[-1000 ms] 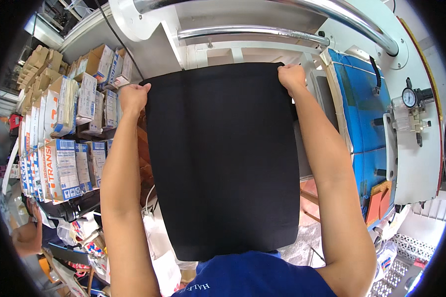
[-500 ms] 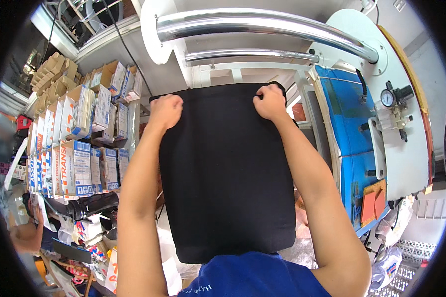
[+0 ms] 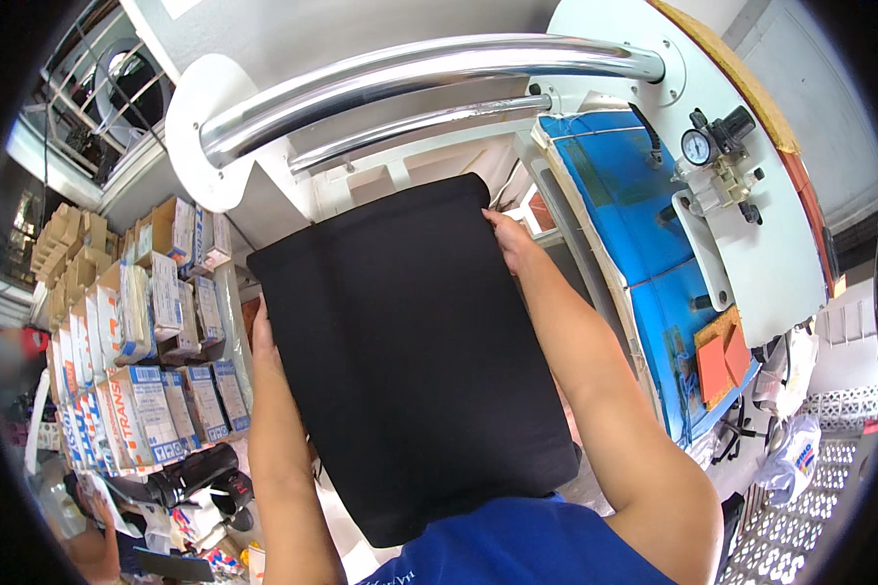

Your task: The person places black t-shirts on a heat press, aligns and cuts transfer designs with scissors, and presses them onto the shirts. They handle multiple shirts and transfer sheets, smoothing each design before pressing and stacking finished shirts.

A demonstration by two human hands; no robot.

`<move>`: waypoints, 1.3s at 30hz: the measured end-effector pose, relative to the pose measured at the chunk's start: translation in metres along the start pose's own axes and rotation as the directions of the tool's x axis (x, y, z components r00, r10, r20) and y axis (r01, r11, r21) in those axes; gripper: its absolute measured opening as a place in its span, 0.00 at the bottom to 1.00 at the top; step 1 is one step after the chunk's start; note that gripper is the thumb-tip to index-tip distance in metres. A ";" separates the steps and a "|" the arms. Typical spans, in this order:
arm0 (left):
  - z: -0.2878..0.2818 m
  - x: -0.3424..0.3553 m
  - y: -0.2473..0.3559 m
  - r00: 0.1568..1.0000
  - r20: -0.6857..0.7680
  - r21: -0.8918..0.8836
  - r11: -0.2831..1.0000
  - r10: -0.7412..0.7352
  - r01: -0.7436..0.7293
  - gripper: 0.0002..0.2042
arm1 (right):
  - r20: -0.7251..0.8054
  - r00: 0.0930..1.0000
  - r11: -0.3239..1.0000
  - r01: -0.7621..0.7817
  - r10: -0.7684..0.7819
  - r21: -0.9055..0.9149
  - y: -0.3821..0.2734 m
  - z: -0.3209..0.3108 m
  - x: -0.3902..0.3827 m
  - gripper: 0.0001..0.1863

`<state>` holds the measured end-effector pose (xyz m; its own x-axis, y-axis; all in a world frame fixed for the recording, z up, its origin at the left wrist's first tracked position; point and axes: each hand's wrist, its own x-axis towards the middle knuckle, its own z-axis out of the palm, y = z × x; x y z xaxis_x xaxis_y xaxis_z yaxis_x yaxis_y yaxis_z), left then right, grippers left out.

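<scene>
A large rectangle of black cloth (image 3: 410, 361), apparently stretched over something flat, lies in front of my blue-shirted body, slightly turned. My left hand (image 3: 262, 330) is at its upper left side, fingertips mostly hidden behind the edge, gripping it. My right hand (image 3: 507, 239) holds the upper right side with fingers wrapped at the edge. Behind the cloth are thick and thin chrome bars (image 3: 429, 63) on a white machine frame. Right of my right arm is a blue padded slab (image 3: 605, 205) with a cord over it.
Stacked cardboard boxes (image 3: 146, 419) fill the left. A pressure gauge with fittings (image 3: 698, 148) is mounted on a white plate at right. Orange pads (image 3: 717, 361) hang by the blue slab. A co-worker's arm (image 3: 98, 536) shows lower left, near scattered bags. A window (image 3: 107, 97) is upper left.
My hands have moved from the top edge of the black cloth down onto its two sides. The cloth now sits more angled, and the view has turned, bringing the machine more into sight.
</scene>
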<state>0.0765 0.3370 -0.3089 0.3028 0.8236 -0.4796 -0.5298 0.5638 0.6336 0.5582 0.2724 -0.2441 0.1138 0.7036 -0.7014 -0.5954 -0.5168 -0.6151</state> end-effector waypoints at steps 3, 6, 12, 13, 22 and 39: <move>0.016 0.008 0.021 0.996 -0.090 0.012 1.000 0.014 -0.013 0.30 | -0.257 0.951 0.966 0.213 -0.171 0.146 0.000 -0.051 0.030 0.22; -0.007 -0.005 0.038 0.942 -0.219 0.124 0.965 0.254 -0.232 0.25 | -0.384 0.818 0.896 0.438 -0.429 -0.069 0.003 -0.059 0.030 0.20; -0.013 -0.019 0.039 0.566 -0.328 0.929 0.367 0.756 0.048 0.26 | -0.311 0.654 0.630 0.330 -0.689 -0.703 0.007 -0.023 0.023 0.21; -0.018 -0.013 0.040 0.543 -0.168 0.986 0.153 0.823 0.073 0.28 | -0.307 0.637 0.601 0.312 -0.707 -0.736 0.010 -0.028 0.027 0.23; -0.008 -0.017 0.042 0.471 -0.133 0.976 0.198 0.872 -0.090 0.26 | -0.387 0.467 0.588 0.442 -0.795 -0.677 0.010 -0.018 0.009 0.13; 0.012 0.002 0.033 0.753 -0.284 0.959 0.189 0.593 0.212 0.27 | -0.295 0.550 0.445 0.159 -0.781 -0.881 0.016 -0.069 0.026 0.11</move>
<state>0.0692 0.3580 -0.2823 -0.3108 0.9373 -0.1576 0.7239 0.3409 0.5998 0.6066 0.2489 -0.2969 0.7626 0.6468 -0.0118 0.4538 -0.5479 -0.7028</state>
